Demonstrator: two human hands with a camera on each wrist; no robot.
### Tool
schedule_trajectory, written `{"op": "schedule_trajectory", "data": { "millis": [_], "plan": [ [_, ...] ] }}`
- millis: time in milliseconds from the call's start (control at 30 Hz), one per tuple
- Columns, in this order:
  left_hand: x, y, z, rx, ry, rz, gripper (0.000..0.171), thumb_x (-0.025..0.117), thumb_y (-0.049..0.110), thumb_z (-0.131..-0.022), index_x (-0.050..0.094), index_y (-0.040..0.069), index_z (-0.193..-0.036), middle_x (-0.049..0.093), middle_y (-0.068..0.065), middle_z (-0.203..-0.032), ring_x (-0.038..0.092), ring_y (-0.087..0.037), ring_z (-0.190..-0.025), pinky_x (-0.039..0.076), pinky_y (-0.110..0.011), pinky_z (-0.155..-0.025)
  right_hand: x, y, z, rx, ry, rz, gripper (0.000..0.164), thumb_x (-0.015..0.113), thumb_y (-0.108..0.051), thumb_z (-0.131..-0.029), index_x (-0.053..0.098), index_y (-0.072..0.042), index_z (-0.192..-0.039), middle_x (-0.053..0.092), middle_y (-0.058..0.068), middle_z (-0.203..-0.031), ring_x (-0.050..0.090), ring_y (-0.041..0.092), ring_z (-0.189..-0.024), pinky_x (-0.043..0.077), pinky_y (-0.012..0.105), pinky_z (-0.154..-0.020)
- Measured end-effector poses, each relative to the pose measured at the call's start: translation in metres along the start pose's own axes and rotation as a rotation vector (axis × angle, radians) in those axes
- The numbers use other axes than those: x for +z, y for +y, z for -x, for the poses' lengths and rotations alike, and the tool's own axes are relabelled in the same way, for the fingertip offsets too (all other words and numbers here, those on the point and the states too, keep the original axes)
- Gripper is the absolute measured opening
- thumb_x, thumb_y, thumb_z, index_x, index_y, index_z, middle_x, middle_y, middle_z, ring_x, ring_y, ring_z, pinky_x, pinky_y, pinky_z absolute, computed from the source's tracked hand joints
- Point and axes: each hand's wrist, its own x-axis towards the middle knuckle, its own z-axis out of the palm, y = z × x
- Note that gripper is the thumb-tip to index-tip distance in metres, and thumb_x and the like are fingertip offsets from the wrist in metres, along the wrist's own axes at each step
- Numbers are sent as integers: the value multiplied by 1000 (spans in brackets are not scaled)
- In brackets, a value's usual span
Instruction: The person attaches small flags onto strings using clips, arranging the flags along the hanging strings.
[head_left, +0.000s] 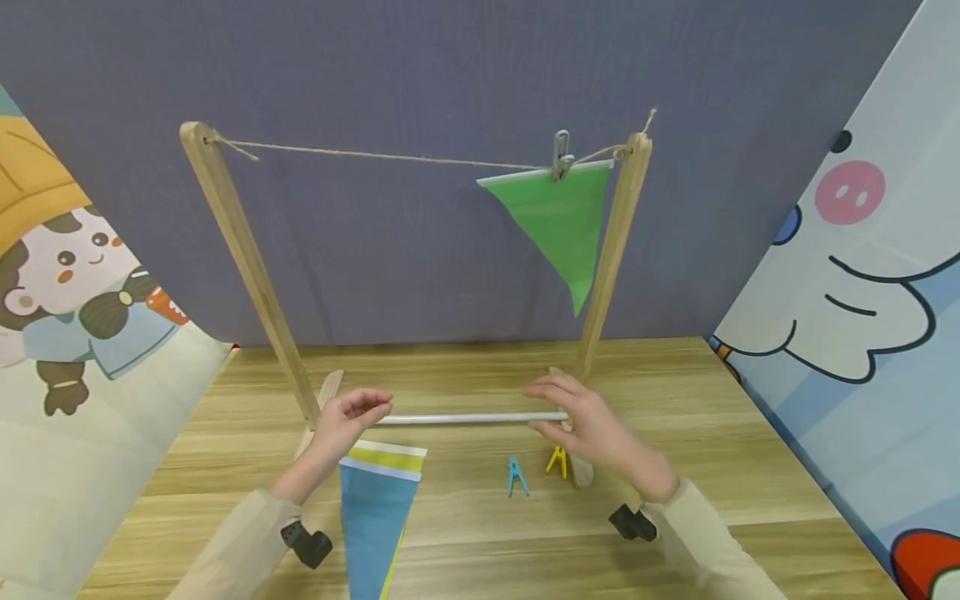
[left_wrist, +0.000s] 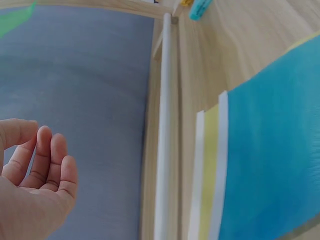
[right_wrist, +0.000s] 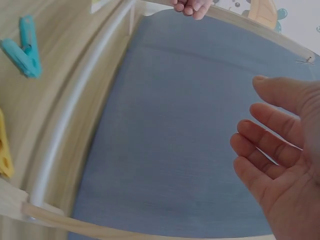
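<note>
A green triangular pennant [head_left: 558, 221] hangs from a string [head_left: 360, 154] near the right post, held by a metal clip [head_left: 561, 157]. My left hand [head_left: 354, 417] hovers near the base of the left post, its fingers loosely bent and nothing in them. Below it on the table lie a blue pennant [head_left: 378, 517] and a yellow pennant [head_left: 388, 457] underneath, both with white top strips. By the right post's base is my right hand [head_left: 592, 421], empty, thumb apart from the fingers. A blue clothespin [head_left: 515, 477] and a yellow clothespin [head_left: 557, 461] lie close to it.
The wooden frame has a left post [head_left: 247, 258], a right post [head_left: 617, 242] and a white rod [head_left: 465, 418] low between them. It stands on a wood-grain table [head_left: 675, 408]. Behind is a grey panel [head_left: 420, 250]; cartoon-printed sheets flank both sides.
</note>
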Motion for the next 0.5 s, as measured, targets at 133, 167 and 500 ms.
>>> {"op": "schedule_trajectory", "data": {
  "millis": [133, 167, 500],
  "plan": [
    [-1, -8, 2, -11, 12, -9, 28, 66, 10, -88, 62, -7, -109, 63, -17, -109, 59, -4, -88, 48, -18, -78, 9, 1, 7, 8, -14, -18, 42, 76, -4, -72, 61, 4, -110, 61, 14, -111, 60, 29, -102, 48, 39, -89],
    [-2, -10, 3, -14, 16, -11, 27, 66, 10, -88, 62, -7, -109, 63, -17, -109, 59, -5, -88, 48, -18, -78, 11, 1, 9, 6, -17, -24, 41, 76, -4, -72, 61, 4, -110, 61, 15, -111, 60, 29, -101, 50, 39, -87],
    [-2, -32, 7, -72, 38, 0, 28, 65, 6, -88, 60, -11, -109, 64, -16, -105, 59, -5, -85, 48, -18, -77, 33, 3, 25, 35, -35, -65, 41, 76, 1, -71, 62, 2, -109, 62, 13, -108, 59, 28, -100, 51, 39, -85]
  ]
}}
